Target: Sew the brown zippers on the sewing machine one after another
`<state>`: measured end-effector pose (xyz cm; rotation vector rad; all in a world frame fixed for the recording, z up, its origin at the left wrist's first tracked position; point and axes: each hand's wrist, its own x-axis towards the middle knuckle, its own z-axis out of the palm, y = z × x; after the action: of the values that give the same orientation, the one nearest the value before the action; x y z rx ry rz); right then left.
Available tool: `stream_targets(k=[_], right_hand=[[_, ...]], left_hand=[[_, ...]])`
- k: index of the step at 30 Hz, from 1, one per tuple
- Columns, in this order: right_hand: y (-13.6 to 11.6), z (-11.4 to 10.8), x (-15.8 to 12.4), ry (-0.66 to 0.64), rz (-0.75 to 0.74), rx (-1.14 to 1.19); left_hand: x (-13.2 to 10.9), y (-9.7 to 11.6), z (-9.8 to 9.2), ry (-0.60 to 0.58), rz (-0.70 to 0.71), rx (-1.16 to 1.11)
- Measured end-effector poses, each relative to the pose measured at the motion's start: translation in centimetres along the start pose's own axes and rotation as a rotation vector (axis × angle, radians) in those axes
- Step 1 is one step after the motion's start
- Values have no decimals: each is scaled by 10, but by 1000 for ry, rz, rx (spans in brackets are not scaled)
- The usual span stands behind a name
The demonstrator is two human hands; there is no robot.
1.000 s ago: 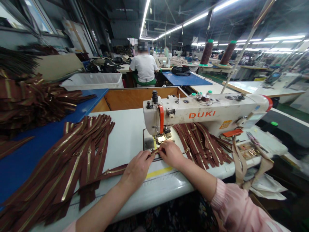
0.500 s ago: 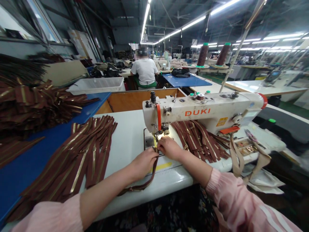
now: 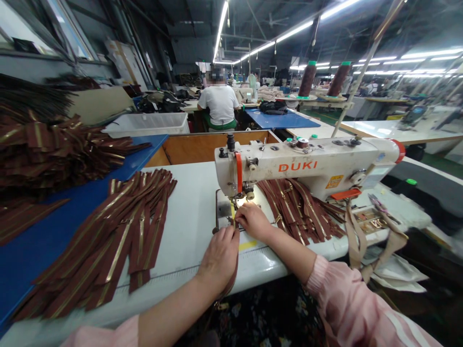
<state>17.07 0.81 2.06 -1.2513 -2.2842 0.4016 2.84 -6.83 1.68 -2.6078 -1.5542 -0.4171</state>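
Observation:
A white DUKI industrial sewing machine (image 3: pixel 307 166) stands on the white worktable (image 3: pixel 181 231). Its presser foot (image 3: pixel 235 205) sits under a small lamp. My right hand (image 3: pixel 253 221) pinches the end of a brown zipper with gold teeth (image 3: pixel 233 222) right by the foot. My left hand (image 3: pixel 219 255) grips the same zipper lower down, and its tail (image 3: pixel 231 284) drops past the table's front edge. A stack of brown zippers (image 3: pixel 115 236) lies left of my hands. Another heap (image 3: pixel 296 209) lies under the machine's arm.
A blue table (image 3: pixel 36 241) on the left carries a larger pile of zippers (image 3: pixel 47 152). Beige straps (image 3: pixel 356 236) hang at the right, beside a tray of metal parts (image 3: pixel 371 221). Beyond stands a white plastic bin (image 3: pixel 146 124), and a co-worker in a white shirt (image 3: pixel 219 103) sits farther off.
My left hand has moved down toward the table's front edge, and the zipper tail now hangs over that edge. My right hand stays by the presser foot.

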Motion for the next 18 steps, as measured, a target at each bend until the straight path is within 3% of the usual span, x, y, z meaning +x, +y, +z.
stream_targets(k=[4,10,18], right_hand=[[0,-1,1,-6,8,6],[-1,-2,2,-29,23,-25],[-1,0,2,26,73,-17]], left_hand=[[3,-11,-5,36,153,-21],[11,-29,-20,-55,408,50],[14,-32,-22,-34,526,110]])
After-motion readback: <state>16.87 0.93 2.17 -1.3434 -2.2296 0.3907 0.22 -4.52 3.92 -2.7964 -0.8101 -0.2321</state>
